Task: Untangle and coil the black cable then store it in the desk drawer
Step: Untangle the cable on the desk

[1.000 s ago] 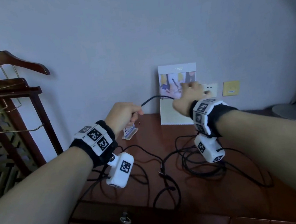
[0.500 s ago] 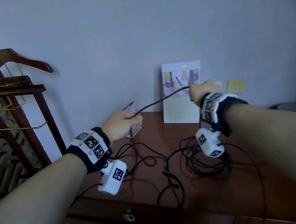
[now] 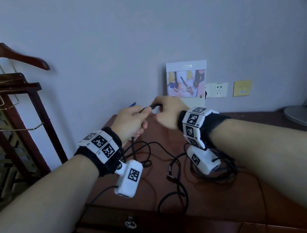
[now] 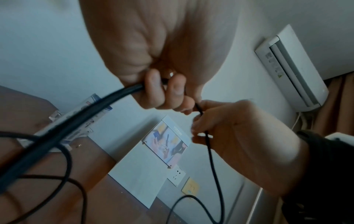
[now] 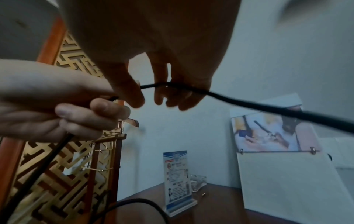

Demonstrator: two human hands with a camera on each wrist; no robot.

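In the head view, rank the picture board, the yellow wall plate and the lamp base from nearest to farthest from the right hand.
From the right hand:
1. Picture board, just behind it against the wall.
2. Yellow wall plate, farther right on the wall.
3. Lamp base, at the desk's far right.

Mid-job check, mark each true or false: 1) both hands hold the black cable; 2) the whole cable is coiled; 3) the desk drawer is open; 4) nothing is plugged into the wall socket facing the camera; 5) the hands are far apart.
1) True: the left hand and right hand both grip the black cable.
2) False: most of it lies in loose tangled loops on the desk.
3) False: the desk drawer is shut.
4) True: the wall socket has nothing plugged into it.
5) False: the hands are close together, their fingers nearly touching.
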